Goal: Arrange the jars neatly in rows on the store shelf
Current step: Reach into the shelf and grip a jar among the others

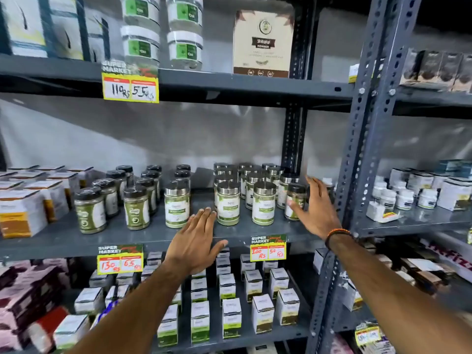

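On the grey middle shelf (143,236) stand several silver-lidded jars with green-and-white labels (228,203), in rows at centre right. One silver-lidded jar (176,207) stands apart to their left. Several black-lidded jars of green powder (136,208) fill rows further left. A black-lidded jar (295,201) stands at the right end of the front row. My left hand (196,241) hovers flat and open at the shelf's front edge, fingertips near the front silver-lidded jars. My right hand (315,213) is open, fingers spread, just right of the black-lidded jar, holding nothing.
White and orange boxes (20,213) sit at the shelf's left end. Price tags (268,247) hang on the shelf edge. Small white boxes (229,312) fill the shelf below. A perforated steel upright (357,159) stands right of my right hand, with white bottles (403,199) beyond.
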Tool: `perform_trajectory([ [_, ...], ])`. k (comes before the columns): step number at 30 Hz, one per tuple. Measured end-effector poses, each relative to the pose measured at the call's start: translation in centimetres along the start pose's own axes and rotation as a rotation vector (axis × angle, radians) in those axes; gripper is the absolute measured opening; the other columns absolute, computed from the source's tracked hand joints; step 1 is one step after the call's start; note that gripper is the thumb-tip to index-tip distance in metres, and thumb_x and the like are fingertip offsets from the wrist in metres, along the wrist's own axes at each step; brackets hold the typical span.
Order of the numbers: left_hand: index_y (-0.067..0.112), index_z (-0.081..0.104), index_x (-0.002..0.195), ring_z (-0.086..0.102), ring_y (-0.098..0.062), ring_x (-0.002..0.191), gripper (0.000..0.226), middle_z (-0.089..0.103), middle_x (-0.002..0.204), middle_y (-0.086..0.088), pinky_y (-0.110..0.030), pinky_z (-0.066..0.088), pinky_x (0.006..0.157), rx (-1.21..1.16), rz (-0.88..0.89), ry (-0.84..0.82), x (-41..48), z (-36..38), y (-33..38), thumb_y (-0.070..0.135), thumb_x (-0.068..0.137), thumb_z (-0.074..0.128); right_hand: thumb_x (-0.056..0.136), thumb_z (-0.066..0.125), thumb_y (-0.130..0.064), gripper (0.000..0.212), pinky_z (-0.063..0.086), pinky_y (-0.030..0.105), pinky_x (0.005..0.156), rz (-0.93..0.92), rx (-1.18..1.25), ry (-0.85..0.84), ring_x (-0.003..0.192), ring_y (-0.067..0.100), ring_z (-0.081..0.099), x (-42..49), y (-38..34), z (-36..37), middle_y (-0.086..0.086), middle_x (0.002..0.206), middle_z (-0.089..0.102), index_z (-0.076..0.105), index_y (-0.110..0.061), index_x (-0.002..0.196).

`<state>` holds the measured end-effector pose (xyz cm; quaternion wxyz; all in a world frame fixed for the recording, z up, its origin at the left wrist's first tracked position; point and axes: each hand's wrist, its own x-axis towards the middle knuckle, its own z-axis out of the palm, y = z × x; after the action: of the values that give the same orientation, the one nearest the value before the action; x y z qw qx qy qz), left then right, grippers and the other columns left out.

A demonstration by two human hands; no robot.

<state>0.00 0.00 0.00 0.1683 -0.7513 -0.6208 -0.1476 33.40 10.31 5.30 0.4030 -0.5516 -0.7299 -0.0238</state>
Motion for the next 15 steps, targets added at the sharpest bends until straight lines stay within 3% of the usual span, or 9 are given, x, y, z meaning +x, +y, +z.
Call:
perform_trajectory([
  [3, 0.006, 0.009, 0.163, 0.007, -0.024, 0.159, 0.085, 0.012, 0.172, -0.014, -0.039, 0.005, 0.129, 0.017, -0.015, -0.011, 0.3, 1.2, -0.4, 0.065, 0.102, 0.017, 0.096, 0.070, -0.047, 0.089, 0.035, 0.050, 0.116, 0.062, 0.056, -0.052, 0.146, 0.037, 0.041, 0.5, 0.7, 0.7, 0.016, 0.168, 0.024, 0.019, -0.023, 0.165],
  [6, 0.007, 0.013, 0.163, 0.013, -0.024, 0.158, 0.081, 0.018, 0.171, -0.013, -0.040, 0.010, 0.128, 0.042, -0.005, -0.007, 0.5, 2.0, -0.5, 0.062, 0.103, 0.013, 0.096, 0.074, -0.035, 0.086, 0.036, 0.042, 0.115, 0.055, 0.127, -0.077, 0.141, 0.034, 0.048, 0.5, 1.1, 1.7, 0.014, 0.160, 0.043, 0.023, -0.022, 0.164],
  [9, 0.009, 0.019, 0.162, 0.023, -0.024, 0.155, 0.080, 0.027, 0.169, -0.011, -0.041, 0.017, 0.127, 0.071, -0.006, -0.006, 0.6, 2.2, -0.7, 0.061, 0.102, 0.010, 0.095, 0.077, -0.024, 0.087, 0.046, 0.042, 0.106, 0.062, 0.163, -0.071, 0.123, 0.035, 0.063, 0.5, 1.5, 2.1, 0.013, 0.146, 0.061, 0.022, -0.026, 0.163],
  [15, 0.011, 0.041, 0.154, 0.044, -0.027, 0.145, 0.077, 0.048, 0.157, -0.012, -0.043, 0.029, 0.123, 0.072, -0.025, 0.019, 0.5, 2.5, -0.4, 0.059, 0.101, 0.013, 0.092, 0.080, -0.019, 0.087, 0.051, 0.041, 0.100, 0.066, 0.188, -0.032, 0.112, 0.035, 0.069, 0.5, 1.9, 2.4, 0.013, 0.136, 0.067, 0.026, -0.026, 0.160],
])
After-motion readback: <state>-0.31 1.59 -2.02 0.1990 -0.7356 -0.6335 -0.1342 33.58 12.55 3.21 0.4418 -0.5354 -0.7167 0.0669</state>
